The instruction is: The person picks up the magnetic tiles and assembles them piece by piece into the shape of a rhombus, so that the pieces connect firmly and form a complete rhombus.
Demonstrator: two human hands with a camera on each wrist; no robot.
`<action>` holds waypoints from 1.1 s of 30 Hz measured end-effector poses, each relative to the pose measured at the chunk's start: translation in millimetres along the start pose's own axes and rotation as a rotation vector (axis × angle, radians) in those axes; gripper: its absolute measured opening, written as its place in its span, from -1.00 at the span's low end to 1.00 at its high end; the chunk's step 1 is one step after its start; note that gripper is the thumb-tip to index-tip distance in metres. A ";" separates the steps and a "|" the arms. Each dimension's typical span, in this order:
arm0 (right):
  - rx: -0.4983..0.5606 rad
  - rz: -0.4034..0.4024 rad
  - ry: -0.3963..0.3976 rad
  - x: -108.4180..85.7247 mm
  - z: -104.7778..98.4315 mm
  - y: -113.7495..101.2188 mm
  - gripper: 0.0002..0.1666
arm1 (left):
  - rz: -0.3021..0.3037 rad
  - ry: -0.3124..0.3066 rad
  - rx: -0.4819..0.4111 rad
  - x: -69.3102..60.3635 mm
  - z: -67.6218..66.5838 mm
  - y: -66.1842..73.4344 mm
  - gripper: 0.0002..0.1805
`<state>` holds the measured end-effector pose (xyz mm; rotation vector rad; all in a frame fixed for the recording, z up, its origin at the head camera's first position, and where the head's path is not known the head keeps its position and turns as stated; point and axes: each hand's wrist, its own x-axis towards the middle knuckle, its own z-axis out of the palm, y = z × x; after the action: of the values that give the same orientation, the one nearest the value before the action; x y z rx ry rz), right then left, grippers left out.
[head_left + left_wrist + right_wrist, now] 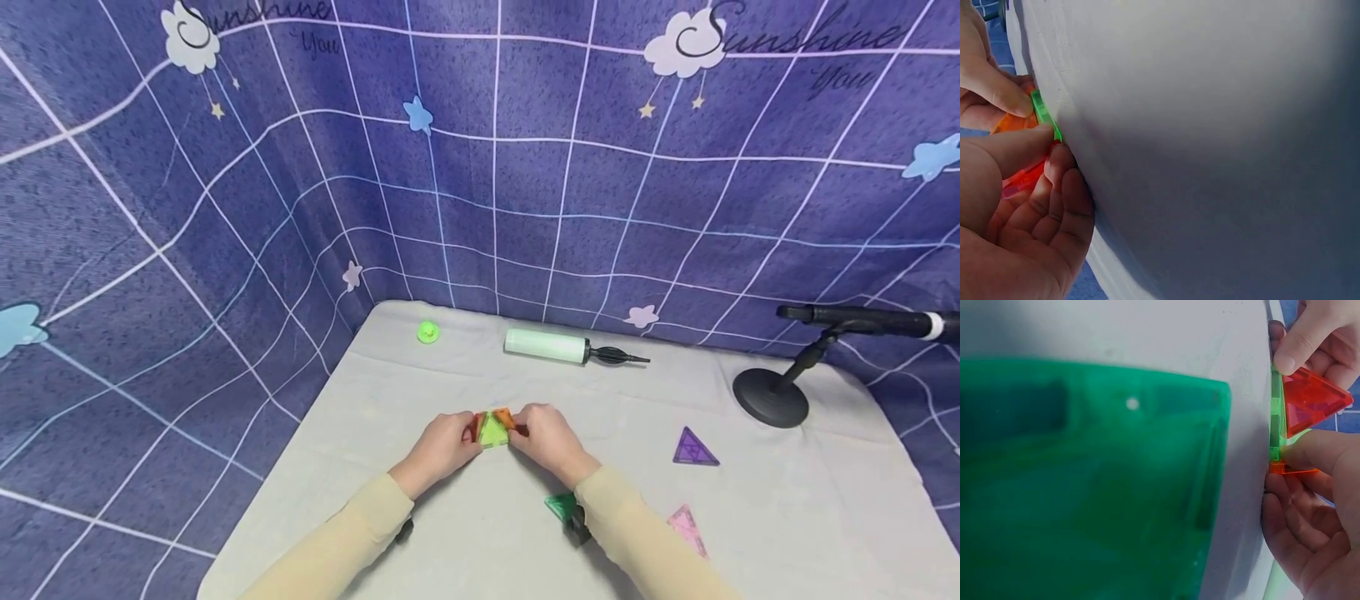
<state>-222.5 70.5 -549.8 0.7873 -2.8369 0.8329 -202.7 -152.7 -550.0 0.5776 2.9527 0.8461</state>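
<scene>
In the head view a yellow-green triangular tile (493,432) lies between both hands, a red tile (477,425) along its left side and an orange tile (504,416) along its right. My left hand (444,447) pinches the red tile at the green tile's edge; my right hand (550,442) pinches the orange one. The right wrist view shows the red tile (1314,400) tilted up from the green tile (1276,415), with the orange tile (1294,469) at the other end. A dark green tile (561,505) lies by the right wrist.
A purple triangle (693,448) and a pink triangle (687,529) lie on the right of the white-covered table (345,467). Farther back are a small green toy (427,332), a pale green pump (546,345) and a black stand (771,397). A blue-purple curtain hangs behind.
</scene>
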 end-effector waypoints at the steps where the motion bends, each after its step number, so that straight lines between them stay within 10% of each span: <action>1: 0.002 -0.003 0.000 -0.2 -0.3 0.1 -0.81 | 0.005 0.000 0.000 0.0 0.1 0.1 -0.74; 33: -0.154 -0.152 0.072 -8.2 6.5 -8.8 -0.91 | 0.184 0.037 0.185 -2.2 1.2 7.4 -0.83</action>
<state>-210.6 64.4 -552.9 0.9168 -2.6986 0.6011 -198.0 -147.0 -547.5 0.8636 3.0683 0.6021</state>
